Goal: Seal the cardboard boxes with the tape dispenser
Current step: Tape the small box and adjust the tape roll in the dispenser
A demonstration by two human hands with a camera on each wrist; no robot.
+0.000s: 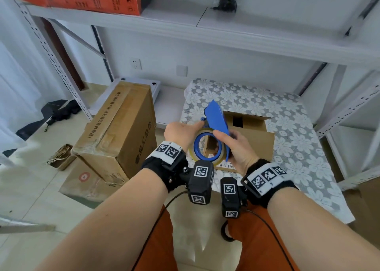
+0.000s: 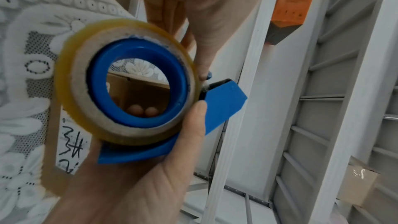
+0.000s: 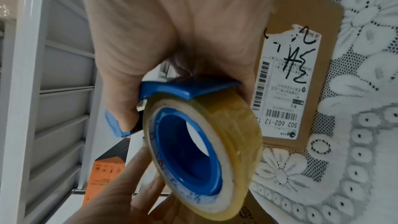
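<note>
Holding the tape dispenser (image 1: 213,135) in mid-air above the lap: right hand (image 1: 239,149) is curling its fingers round the blue guard, left hand (image 1: 182,133) is pinching at the cutter end, apparently seeking the tape's free end. Dispenser looks light and rigid, the yellowish roll slick; the guard seems the best hold. Long axis is running away and upward, blade end farthest. Beyond, an open cardboard box (image 1: 249,135) is waiting on the lace-covered tabletop (image 1: 292,130); a larger box (image 1: 121,126) is leaning at left.
</note>
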